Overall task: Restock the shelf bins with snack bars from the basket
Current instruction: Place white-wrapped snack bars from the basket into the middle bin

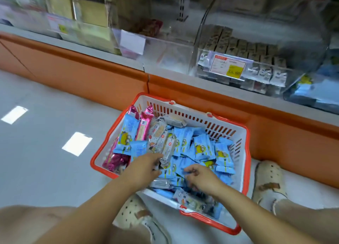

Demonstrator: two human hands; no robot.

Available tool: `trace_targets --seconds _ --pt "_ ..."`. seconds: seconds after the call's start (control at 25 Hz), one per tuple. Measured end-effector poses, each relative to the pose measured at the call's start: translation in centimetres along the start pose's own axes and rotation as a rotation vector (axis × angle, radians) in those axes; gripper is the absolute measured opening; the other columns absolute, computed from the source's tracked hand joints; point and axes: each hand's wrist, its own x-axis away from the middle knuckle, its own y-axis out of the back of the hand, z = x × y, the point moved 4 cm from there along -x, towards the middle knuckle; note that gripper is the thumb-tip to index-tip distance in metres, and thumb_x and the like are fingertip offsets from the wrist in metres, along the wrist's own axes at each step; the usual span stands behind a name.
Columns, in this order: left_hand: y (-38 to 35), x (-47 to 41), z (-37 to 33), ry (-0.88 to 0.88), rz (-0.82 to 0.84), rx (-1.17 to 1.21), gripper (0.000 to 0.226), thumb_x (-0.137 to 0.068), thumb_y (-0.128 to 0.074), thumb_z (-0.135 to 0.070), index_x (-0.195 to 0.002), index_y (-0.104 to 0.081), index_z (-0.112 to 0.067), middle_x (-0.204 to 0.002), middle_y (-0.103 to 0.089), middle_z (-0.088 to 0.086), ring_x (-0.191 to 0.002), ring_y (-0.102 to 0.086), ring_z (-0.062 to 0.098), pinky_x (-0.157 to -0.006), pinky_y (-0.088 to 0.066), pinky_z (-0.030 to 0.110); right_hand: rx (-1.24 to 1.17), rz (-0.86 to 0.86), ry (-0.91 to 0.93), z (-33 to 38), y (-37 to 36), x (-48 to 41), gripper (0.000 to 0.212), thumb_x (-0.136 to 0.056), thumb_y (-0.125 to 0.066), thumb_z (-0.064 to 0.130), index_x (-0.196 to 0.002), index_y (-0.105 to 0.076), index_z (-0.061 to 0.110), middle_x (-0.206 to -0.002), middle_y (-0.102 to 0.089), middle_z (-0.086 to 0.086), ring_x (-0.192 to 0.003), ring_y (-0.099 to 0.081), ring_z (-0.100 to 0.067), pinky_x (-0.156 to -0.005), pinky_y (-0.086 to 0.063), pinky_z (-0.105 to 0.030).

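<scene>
**On the shop aisle floor, picking bars out of the basket**

A pale grey shop floor is running along an orange plinth, and above it, across the top of the frame, a shelf is carrying clear acrylic shelf bins. The red-and-white slotted plastic basket is sitting on the floor at lower centre, between the person's cream perforated clogs.

The step in hand looks like picking stock from the basket; nothing is travelling to the shelf yet. The left hand is closing its grip on the lower end of a silver-wrapped snack bar, which is lying on the heap. The right hand is curling its fingers down among the blue-wrapped snack packets; I cannot tell whether its grip is holding one. Pink foil bars are leaning in the basket's upper left corner.

The next move probably calls for lifting the picked bars clear of the heap and matching them to a bin holding the same wrapper.

The bins are blurring badly. The one at upper right is showing rows of brown and grey packets behind a red-and-yellow price label, its print unreadable. The bin at upper centre is looking nearly bare, though glare is hiding its floor. The right edge of the frame is cutting off a further bin.
</scene>
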Motion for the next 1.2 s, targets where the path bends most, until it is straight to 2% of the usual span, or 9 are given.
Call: trace_targets --seconds 0.16,0.28,0.44,0.56,0.68,0.8,0.92,1.04,1.2 --pt "-0.5 0.5 1.4 0.035 0.03 -0.02 0.059 -0.091 -0.062 -0.017 -0.146 -0.04 -0.022 -0.136 -0.054 0.001 -0.114 -0.055 0.016 -0.089 -0.039 0.019 -0.012 0.056 -0.013 -1.4 -2.6 -1.0 0.033 -0.09 -0.066 0.022 -0.12 -0.058 0.013 -0.078 -0.06 -0.002 -0.058 -0.052 -0.012 -0.059 -0.044 -0.026" --pt "-0.7 0.4 1.7 0.041 0.037 -0.02 0.059 -0.09 -0.064 -0.017 -0.145 -0.042 -0.022 -0.135 -0.055 0.0 -0.112 -0.056 0.015 -0.094 -0.042 0.024 0.072 0.086 0.05 -0.6 -4.0 -1.7 0.044 -0.08 -0.076 0.036 -0.117 -0.058 0.022 -0.087 -0.062 0.002 -0.062 -0.055 -0.01 -0.062 -0.046 -0.024" --pt "-0.9 0.2 2.0 0.045 0.05 0.009 0.058 -0.089 -0.065 -0.014 -0.143 -0.044 -0.02 -0.131 -0.057 0.0 -0.107 -0.056 0.015 -0.094 -0.043 0.024 0.237 -0.025 0.185 -0.3 -5.6 -1.7 0.043 -0.072 -0.08 0.036 -0.1 -0.049 0.027 -0.08 -0.058 0.007 -0.068 -0.054 -0.01 -0.065 -0.043 -0.029" --pt "-0.9 0.3 2.2 0.026 0.065 0.007 0.059 -0.088 -0.067 -0.013 -0.142 -0.045 -0.02 -0.13 -0.057 -0.002 -0.101 -0.054 0.008 -0.091 -0.042 0.02 0.076 -0.053 0.188 -0.1 -5.4 -1.8 0.026 -0.078 -0.076 0.032 -0.09 -0.054 0.027 -0.074 -0.054 0.003 -0.062 -0.049 -0.011 -0.061 -0.04 -0.029" --pt "-1.2 0.5 2.3 0.003 0.112 0.003 0.064 -0.084 -0.071 -0.019 -0.142 -0.044 -0.025 -0.132 -0.055 -0.004 -0.11 -0.054 0.008 -0.09 -0.04 0.018 -0.025 -0.075 0.188 1.2 -3.3 -1.6 0.018 -0.079 -0.075 0.036 -0.08 -0.061 0.024 -0.067 -0.049 0.007 -0.056 -0.045 -0.005 -0.056 -0.036 -0.021" --pt "-1.3 0.5 1.6 -0.058 0.141 0.056 0.057 -0.081 -0.073 -0.026 -0.134 -0.051 -0.034 -0.12 -0.061 -0.013 -0.102 -0.057 0.004 -0.082 -0.041 0.015 -0.149 -0.126 0.185 2.6 0.0 -1.0 0.034 -0.082 -0.072 0.038 -0.076 -0.064 0.006 -0.066 -0.059 0.002 -0.059 -0.054 -0.011 -0.061 -0.047 -0.026" --pt "-1.0 0.1 0.3 -0.085 0.134 0.226 0.044 -0.082 -0.074 -0.032 -0.12 -0.056 -0.046 -0.098 -0.059 -0.025 -0.083 -0.055 -0.011 -0.067 -0.038 0.002 -0.284 -0.163 0.173 3.3 2.7 -0.3 0.034 -0.082 -0.073 0.04 -0.072 -0.062 0.009 -0.063 -0.06 0.002 -0.056 -0.056 -0.01 -0.058 -0.051 -0.021" --pt "-0.7 -0.2 -0.9 -0.082 0.141 0.348 0.039 -0.081 -0.075 -0.035 -0.104 -0.053 -0.057 -0.101 -0.061 -0.019 -0.081 -0.059 -0.01 -0.068 -0.042 0.004 -0.404 -0.181 0.147 3.4 3.7 0.5 0.041 -0.073 -0.076 0.049 -0.077 -0.068 0.009 -0.068 -0.065 0.0 -0.059 -0.062 -0.01 -0.061 -0.051 -0.021" --pt "-0.6 -0.2 -2.5 -0.073 0.091 0.512 0.041 -0.079 -0.078 -0.027 -0.11 -0.057 -0.044 -0.106 -0.061 -0.01 -0.084 -0.064 0.002 -0.076 -0.052 0.015 -0.651 -0.069 0.149 3.5 3.9 1.8 0.05 -0.068 -0.073 0.047 -0.097 -0.067 0.006 -0.091 -0.072 -0.007 -0.076 -0.069 -0.018 -0.072 -0.054 -0.029"
